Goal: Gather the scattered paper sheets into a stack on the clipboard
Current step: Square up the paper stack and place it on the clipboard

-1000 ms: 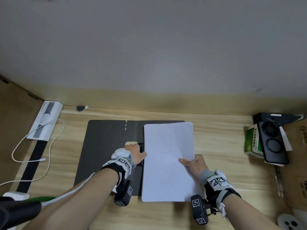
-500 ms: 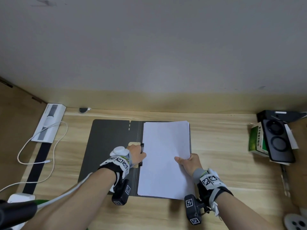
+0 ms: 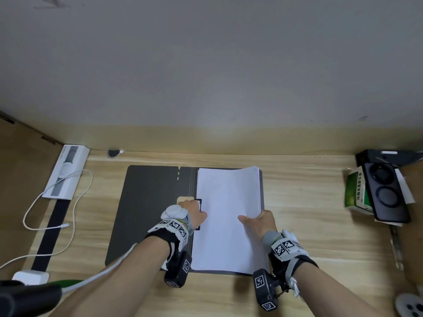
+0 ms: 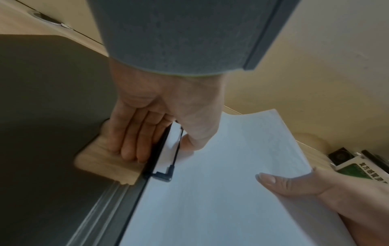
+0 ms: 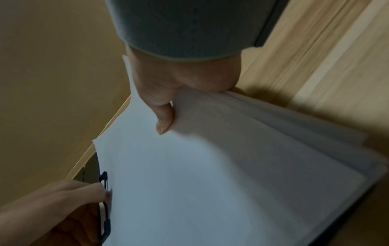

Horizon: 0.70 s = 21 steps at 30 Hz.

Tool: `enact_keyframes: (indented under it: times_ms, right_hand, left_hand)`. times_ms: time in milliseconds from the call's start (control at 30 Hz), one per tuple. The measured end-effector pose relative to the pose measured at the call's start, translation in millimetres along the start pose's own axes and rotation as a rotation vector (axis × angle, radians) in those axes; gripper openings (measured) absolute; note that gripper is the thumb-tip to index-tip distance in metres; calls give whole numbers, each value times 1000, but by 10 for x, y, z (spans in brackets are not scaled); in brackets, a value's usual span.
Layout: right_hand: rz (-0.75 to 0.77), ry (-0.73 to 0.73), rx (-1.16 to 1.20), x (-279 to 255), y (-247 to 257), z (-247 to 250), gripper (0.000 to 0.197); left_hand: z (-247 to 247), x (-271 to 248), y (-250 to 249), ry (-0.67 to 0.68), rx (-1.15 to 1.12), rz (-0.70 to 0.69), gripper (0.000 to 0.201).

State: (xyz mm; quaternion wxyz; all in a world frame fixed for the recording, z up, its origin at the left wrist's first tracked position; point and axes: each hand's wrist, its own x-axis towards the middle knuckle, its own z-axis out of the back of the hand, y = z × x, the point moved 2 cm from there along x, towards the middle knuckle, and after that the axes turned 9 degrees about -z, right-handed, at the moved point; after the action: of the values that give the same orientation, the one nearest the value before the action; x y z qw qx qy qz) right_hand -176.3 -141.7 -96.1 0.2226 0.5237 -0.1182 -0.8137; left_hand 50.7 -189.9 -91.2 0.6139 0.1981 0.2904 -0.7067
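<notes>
The right hand (image 3: 259,221) pinches the right edge of the paper stack (image 3: 225,216), thumb on top and fingers underneath, lifting that edge slightly. The stack lies on the right half of the open dark clipboard folder (image 3: 148,213), its left edge reaching the black wire clip (image 4: 168,173). Across the sheets from that grip, the left hand (image 3: 192,211) holds the clip, fingers flat on its wooden tab (image 4: 99,163), thumb pressing beside the wire.
</notes>
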Motion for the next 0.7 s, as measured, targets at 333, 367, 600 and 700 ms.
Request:
enact_keyframes:
  times_ms: [333, 367, 600, 700]
  right_hand:
    - [124, -114, -137, -12, -81, 215, 31]
    - [133, -150, -141, -15, -117, 294, 32]
    - [80, -254, -166, 105, -503, 686, 44]
    - [59, -244, -188, 127, -613, 744, 29]
  left_hand:
    - [-18, -20, -112, -53, -58, 71, 32]
    - [-21, -31, -146, -67, -83, 44, 30]
    - [-117, -138, -405, -90, -202, -97, 20]
    - [-124, -188, -447, -71, -245, -125, 15]
